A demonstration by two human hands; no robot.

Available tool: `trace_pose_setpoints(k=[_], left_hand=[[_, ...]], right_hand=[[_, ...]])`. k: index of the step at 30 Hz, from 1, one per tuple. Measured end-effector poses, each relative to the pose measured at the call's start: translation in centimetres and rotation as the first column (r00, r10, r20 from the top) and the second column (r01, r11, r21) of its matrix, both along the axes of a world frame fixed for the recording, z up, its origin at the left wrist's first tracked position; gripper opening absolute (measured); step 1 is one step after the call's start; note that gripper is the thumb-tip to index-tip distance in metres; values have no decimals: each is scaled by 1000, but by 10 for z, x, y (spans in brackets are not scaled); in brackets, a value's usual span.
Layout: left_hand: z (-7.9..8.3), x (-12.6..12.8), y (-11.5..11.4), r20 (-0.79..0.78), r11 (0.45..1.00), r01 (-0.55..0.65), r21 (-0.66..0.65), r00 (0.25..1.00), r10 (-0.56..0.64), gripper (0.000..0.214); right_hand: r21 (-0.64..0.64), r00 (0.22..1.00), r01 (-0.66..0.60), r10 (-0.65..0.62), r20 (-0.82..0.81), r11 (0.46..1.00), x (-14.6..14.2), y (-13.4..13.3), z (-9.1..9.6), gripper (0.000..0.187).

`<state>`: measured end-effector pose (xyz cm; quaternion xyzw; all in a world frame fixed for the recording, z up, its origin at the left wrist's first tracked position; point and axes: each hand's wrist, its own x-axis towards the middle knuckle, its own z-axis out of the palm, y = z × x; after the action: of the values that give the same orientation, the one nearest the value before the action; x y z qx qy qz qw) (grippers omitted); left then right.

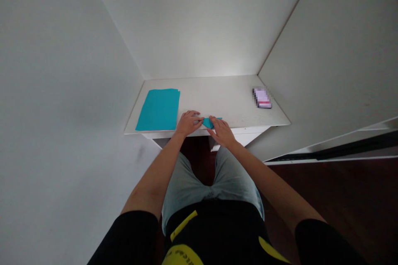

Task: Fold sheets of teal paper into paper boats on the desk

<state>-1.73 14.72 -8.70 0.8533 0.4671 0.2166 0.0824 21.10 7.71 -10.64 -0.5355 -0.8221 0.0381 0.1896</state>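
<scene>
A small piece of folded blue paper (207,123) lies at the front edge of the white table, with a pointed end sticking out past my right fingers. My left hand (187,123) pinches its left corner between thumb and fingertips. Across its right part rests my right hand (224,132), fingers stretched out over the paper and the thumb apart from them near the table edge. The fingers of the right hand hide some of the folds.
A stack of blue paper sheets (160,109) lies on the table's left side. At the right stands or lies a phone (262,97), partly blurred out. The white table (217,95) is boxed in by walls at the back, left and right.
</scene>
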Motion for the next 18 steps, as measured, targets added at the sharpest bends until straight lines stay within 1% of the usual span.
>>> trace_pose_setpoints(k=[3, 5, 9, 15, 18], left_hand=[[-1, 0, 1, 10, 1000, 5, 15, 1000, -6, 21], [-2, -1, 1, 20, 1000, 5, 26, 1000, -5, 20], [-6, -2, 3, 53, 999, 18, 47, 998, -20, 19], [-11, -2, 4, 66, 996, 32, 88, 997, -38, 19], [-13, -2, 3, 63, 994, 53, 96, 996, -59, 22]], right_hand=[[23, 998, -62, 62, 27, 998, 2, 1, 2, 65], [26, 995, -91, 89, 51, 996, 4, 0, 1, 63], [51, 996, -69, 66, 59, 996, 14, 0, -6, 62], [54, 997, -9, 5, 82, 999, 47, 0, -11, 65], [42, 998, -14, 11, 69, 999, 57, 2, -13, 66]])
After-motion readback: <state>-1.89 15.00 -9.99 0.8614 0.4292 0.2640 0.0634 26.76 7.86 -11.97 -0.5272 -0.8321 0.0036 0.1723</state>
